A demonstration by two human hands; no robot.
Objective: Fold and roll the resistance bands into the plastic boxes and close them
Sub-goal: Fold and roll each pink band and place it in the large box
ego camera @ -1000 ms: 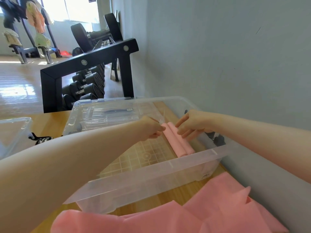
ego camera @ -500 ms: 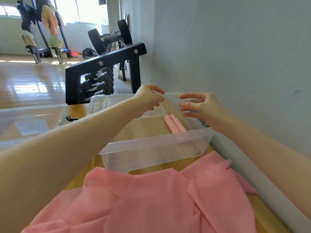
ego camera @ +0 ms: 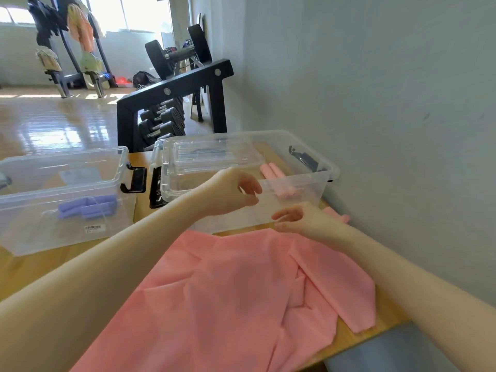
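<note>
Wood table (ego camera: pixel 29 267) runs along a grey wall (ego camera: pixel 375 103) in a gym with a glossy floor; a black dumbbell rack (ego camera: pixel 171 103) stands just past the far edge, and clothes hang on stands (ego camera: pixel 77 36) by a bright window. Two clear boxes sit side by side on the table. The left box (ego camera: pixel 64 183) holds folded purple bands (ego camera: pixel 88 206). The right box (ego camera: pixel 308 157) is open, with two pink rolls (ego camera: pixel 276 173) lying against its right side and a clear lid (ego camera: pixel 212 154) resting in its far part. Black latches hang on both boxes. Loose pink bands (ego camera: pixel 228 291) lie crumpled over the near table, reaching the right box's front wall. The left hand (ego camera: pixel 230 191) hovers over that box's near rim, fingers loosely curled and holding nothing. The right hand (ego camera: pixel 303 221) hangs just in front of the box above the loose bands, fingers likewise relaxed and empty. Both forearms cross the foreground and hide part of the table.
</note>
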